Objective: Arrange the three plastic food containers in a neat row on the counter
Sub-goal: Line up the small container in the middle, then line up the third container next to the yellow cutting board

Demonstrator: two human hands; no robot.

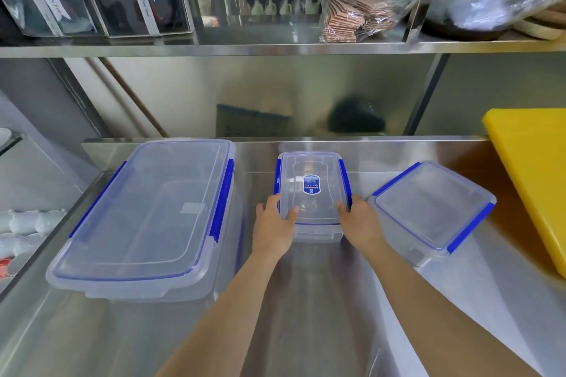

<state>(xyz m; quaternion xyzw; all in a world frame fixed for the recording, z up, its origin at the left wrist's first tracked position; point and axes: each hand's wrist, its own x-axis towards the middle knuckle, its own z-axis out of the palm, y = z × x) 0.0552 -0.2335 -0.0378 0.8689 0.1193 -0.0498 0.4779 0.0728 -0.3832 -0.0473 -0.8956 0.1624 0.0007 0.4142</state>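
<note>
- Left hand (273,223) and right hand (361,221) clasp the small container (311,190), fingers curled over its near corners.
- Large container (147,217) sits left of it; medium container (428,211), skewed, right.

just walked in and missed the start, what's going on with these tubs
A person is lining up three clear plastic containers with blue clips on a steel counter. Both hands hold the small container in the middle: the left hand at its near left corner, the right hand at its near right corner. The large container sits to the left and the medium container to the right, turned at an angle, so the row is not yet neat. A yellow cutting board leans at the far right.
</note>
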